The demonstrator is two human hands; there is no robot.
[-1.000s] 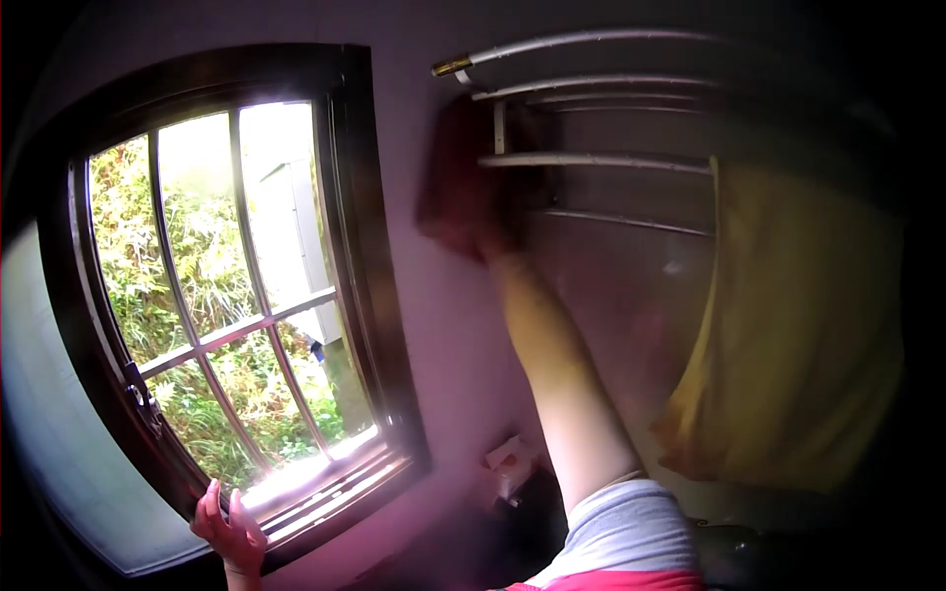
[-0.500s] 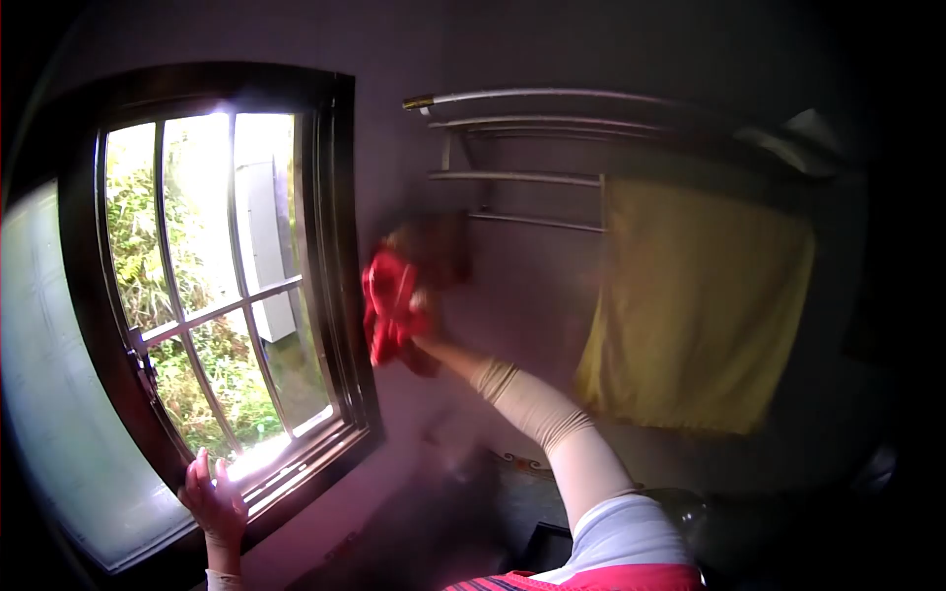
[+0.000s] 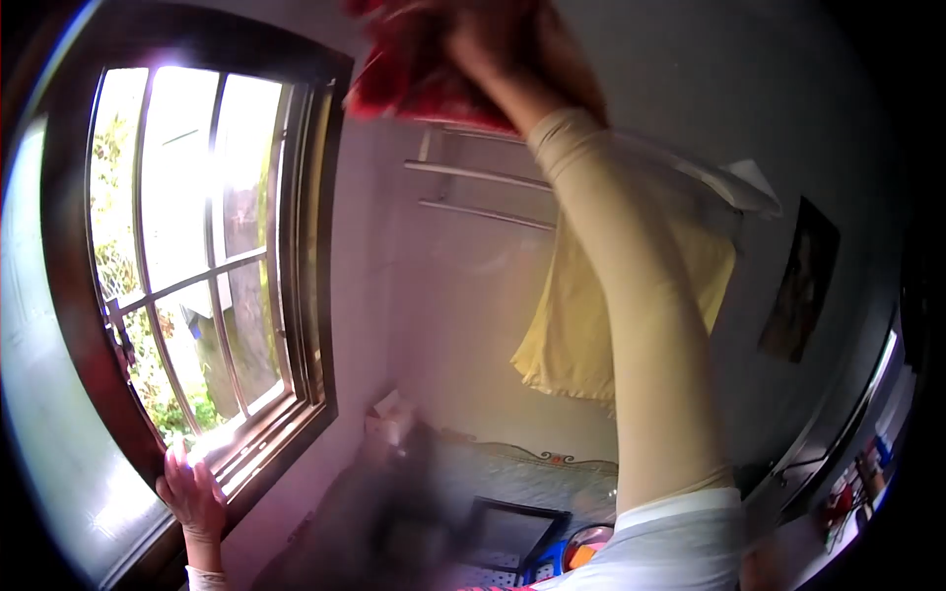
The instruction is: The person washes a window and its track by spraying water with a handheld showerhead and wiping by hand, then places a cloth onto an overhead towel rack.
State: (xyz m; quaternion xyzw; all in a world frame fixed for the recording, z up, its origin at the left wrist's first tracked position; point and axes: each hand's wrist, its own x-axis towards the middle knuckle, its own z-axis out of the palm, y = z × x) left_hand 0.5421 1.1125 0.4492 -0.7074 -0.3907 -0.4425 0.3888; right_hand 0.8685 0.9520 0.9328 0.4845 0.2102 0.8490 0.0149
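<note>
My right hand (image 3: 488,39) is raised high at the top of the head view, blurred, with a red cloth (image 3: 399,74) in its grip. Part of the cloth runs past the top edge of the picture. Beige fabric covers that forearm. At the lower left, my left hand (image 3: 194,500) rests against the bottom of the dark window frame (image 3: 148,424), its fingers stretched upward and slightly apart. Behind the bars of the window (image 3: 187,246), greenery and bright light show.
A metal towel rack (image 3: 473,175) holds a yellow towel (image 3: 562,335), partly hidden by my right arm. Below lie a dark-framed tray-like object (image 3: 512,532) and a blue plastic item (image 3: 545,563). A dark picture (image 3: 800,281) hangs on the right wall.
My right hand has swung up with the red cloth, from beside the window to above the rack. The view has shifted; my left hand stays at the frame.
</note>
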